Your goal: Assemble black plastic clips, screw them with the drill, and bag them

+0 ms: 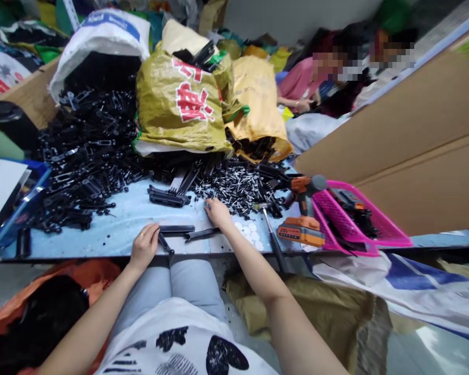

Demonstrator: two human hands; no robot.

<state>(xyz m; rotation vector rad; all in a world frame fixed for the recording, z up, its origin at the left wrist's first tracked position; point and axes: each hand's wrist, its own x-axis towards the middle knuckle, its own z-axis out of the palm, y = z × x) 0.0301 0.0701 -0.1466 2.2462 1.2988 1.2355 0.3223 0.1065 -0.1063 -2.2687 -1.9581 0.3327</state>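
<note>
At the near edge of the blue-covered table, my left hand (145, 244) is closed on the end of a black plastic strip-like part (176, 228). A short black piece (164, 242) angles down from the same fingers toward the table edge. My right hand (218, 211) reaches to the left border of a pile of small screws (240, 185). Its fingertips are drawn together there, and whatever is between them is too small to make out. Another long black part (202, 234) lies between my hands. Beyond them sits a small stack of black parts (169, 197).
An orange cordless drill (303, 208) and a screwdriver (272, 234) lie right of my forearm, beside a pink basket (391, 239). Black parts (89, 151) heap at left. A yellow sack (180, 104) stands behind. Another person (303, 80) sits across, beyond the sacks.
</note>
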